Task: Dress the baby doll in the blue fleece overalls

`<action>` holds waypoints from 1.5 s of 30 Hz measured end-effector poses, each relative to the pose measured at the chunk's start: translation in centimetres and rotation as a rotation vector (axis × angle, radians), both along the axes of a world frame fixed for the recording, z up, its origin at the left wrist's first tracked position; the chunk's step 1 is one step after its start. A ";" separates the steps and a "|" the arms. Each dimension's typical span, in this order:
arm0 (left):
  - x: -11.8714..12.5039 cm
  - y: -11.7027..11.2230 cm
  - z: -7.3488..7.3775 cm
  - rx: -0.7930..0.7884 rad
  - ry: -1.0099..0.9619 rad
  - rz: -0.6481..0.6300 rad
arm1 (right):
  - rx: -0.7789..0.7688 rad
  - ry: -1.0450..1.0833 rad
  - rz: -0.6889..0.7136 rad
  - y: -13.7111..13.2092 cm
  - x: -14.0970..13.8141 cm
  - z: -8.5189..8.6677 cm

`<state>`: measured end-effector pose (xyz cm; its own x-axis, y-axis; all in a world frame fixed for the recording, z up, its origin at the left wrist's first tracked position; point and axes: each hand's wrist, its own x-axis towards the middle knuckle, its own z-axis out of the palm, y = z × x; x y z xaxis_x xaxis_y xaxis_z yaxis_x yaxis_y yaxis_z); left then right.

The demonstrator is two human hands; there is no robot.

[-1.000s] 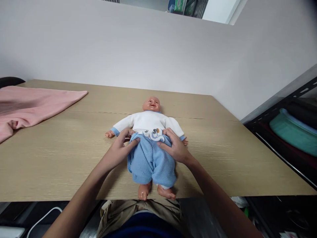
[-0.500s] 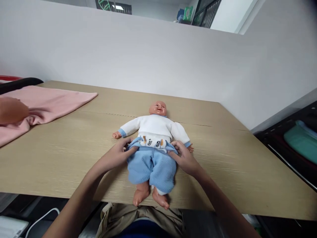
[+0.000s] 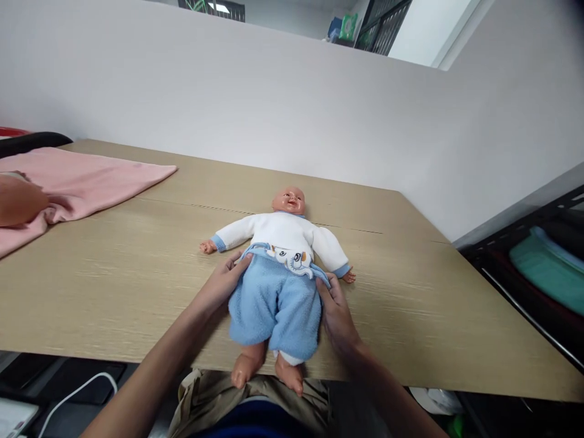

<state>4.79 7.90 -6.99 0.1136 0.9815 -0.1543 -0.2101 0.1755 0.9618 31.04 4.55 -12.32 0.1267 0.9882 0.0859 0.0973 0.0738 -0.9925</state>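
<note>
A baby doll (image 3: 288, 201) lies on its back in the middle of the wooden table (image 3: 114, 274), head away from me, feet over the near edge. It wears a white top (image 3: 283, 234) with blue cuffs and fluffy blue trousers (image 3: 276, 304) with an elephant patch at the waist. My left hand (image 3: 223, 283) pinches the trousers' waistband at the doll's right hip. My right hand (image 3: 335, 310) lies against the trousers at the doll's left hip, fingers closed on the fabric edge.
A pink cloth (image 3: 86, 179) lies at the table's far left, with another person's hand (image 3: 18, 201) on it. A white wall stands behind the table. A dark shelf (image 3: 538, 255) with a teal item is at the right. A white cable (image 3: 77, 395) runs below left.
The trousers' waistband has moved up over the doll's belly, the patch now flat on the white top. My right hand slid down along the doll's left hip.
</note>
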 end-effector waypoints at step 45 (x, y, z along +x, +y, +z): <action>-1.4 6.2 3.7 0.289 0.562 -0.219 | 0.079 -0.407 0.399 10.6 0.0 9.1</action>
